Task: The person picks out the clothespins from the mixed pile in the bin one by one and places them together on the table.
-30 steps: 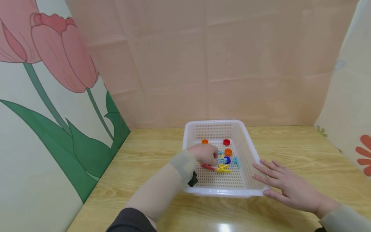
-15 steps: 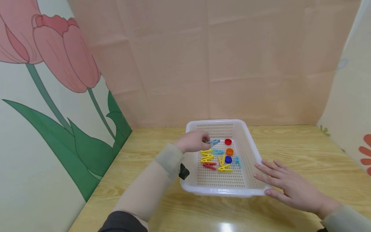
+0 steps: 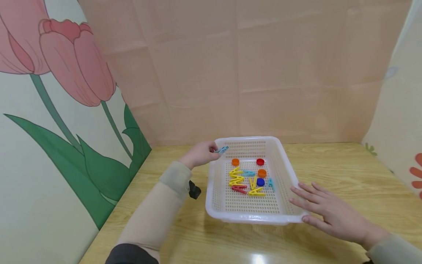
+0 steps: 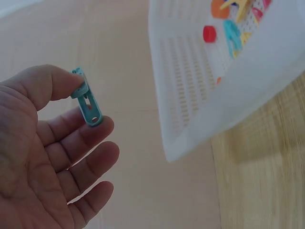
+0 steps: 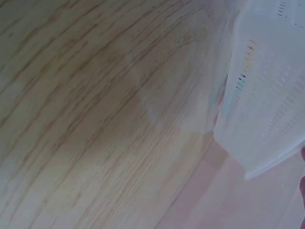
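My left hand (image 3: 200, 154) pinches a light-blue clothespin (image 4: 90, 102) between thumb and fingers. In the head view it is raised at the far left corner of a white plastic basket (image 3: 250, 219). My right hand (image 3: 336, 216) rests with straight, spread fingers against the basket's near right rim. On the perforated floor inside lie several yellow clothespins (image 3: 257, 191), a red clothespin (image 3: 239, 189) and two light-blue clothespins (image 3: 248, 173). Round bottle caps lie among them: two orange caps (image 3: 262, 173), a red cap (image 3: 260, 161) and a dark-blue cap (image 3: 260, 182).
The basket stands on a wood-grain table (image 3: 178, 227). Behind it hangs a pinkish-beige sheet (image 3: 197, 73). A wall with painted tulips (image 3: 72, 62) borders the left side, and a pale wall (image 3: 399, 121) with a red flower is on the right.
My left hand has lifted the light-blue clothespin from the basket's middle and moved left and away to the far left rim. The right hand stays at the basket.
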Demonstrator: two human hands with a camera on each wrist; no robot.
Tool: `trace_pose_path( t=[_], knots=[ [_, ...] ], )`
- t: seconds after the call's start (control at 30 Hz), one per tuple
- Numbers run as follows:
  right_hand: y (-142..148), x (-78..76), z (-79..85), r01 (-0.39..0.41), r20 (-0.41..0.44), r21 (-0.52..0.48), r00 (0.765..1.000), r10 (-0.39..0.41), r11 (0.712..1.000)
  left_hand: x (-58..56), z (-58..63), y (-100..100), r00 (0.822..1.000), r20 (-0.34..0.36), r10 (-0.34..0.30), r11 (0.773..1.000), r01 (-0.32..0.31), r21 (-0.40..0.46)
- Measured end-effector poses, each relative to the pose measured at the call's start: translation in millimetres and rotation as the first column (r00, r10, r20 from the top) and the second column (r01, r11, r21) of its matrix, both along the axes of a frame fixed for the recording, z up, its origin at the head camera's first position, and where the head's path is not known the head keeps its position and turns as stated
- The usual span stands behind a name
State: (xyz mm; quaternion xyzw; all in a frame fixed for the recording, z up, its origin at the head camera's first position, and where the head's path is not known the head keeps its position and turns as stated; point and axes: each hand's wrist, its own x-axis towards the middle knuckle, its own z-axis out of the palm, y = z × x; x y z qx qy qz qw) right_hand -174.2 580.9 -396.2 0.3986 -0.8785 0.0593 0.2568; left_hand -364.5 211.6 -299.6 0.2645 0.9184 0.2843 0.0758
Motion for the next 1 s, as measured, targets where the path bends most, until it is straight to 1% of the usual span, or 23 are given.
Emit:
trace_pose_path(
  t=[0.13, 0.2, 0.33, 0.43, 0.63, 0.8, 0.9, 1.0],
  knots=[
    [-0.6, -0.5, -0.8, -0.010, -0.012, -0.016, 1.000, 0.010, 1.000, -7.4, -4.0, -14.6, 0.998, -0.005, 0.067, 0.996, -0.066, 0.060],
    [-0.7, -0.7, -1.3, -0.013, -0.012, -0.022, 1.000, 0.013, 1.000, -11.1, -6.8, -22.0, 0.994, -0.012, 0.108, 0.992, -0.106, 0.074],
    [-0.7, -0.7, -2.5, -0.020, -0.015, -0.026, 1.000, 0.020, 0.999, -16.6, -15.3, -37.4, 0.979, 0.003, 0.203, 0.977, -0.203, 0.070],
    [-0.5, -0.5, -3.5, -0.024, -0.014, -0.026, 1.000, 0.023, 0.999, -19.9, -24.5, -47.5, 0.968, 0.027, 0.249, 0.967, -0.250, 0.053],
    [-0.5, 0.6, -4.8, -0.025, -0.015, -0.046, 1.000, 0.025, 0.999, -23.4, -47.4, -59.3, 0.950, 0.044, 0.308, 0.951, -0.307, -0.024],
    [-1.3, 2.7, -4.4, 0.000, 0.008, -0.033, 1.000, 0.001, 0.999, -29.3, -71.4, -61.6, 0.936, 0.034, 0.350, 0.934, -0.346, -0.090],
    [-1.5, 4.1, -3.2, 0.020, 0.029, -0.016, 0.999, -0.019, 1.000, -33.9, -85.7, -61.7, 0.924, 0.027, 0.381, 0.918, -0.374, -0.133],
    [-2.2, 5.4, -2.2, 0.028, 0.047, -0.015, 0.999, -0.027, 1.000, -36.4, -97.1, -61.9, 0.909, 0.023, 0.415, 0.899, -0.406, -0.162]
  ],
)
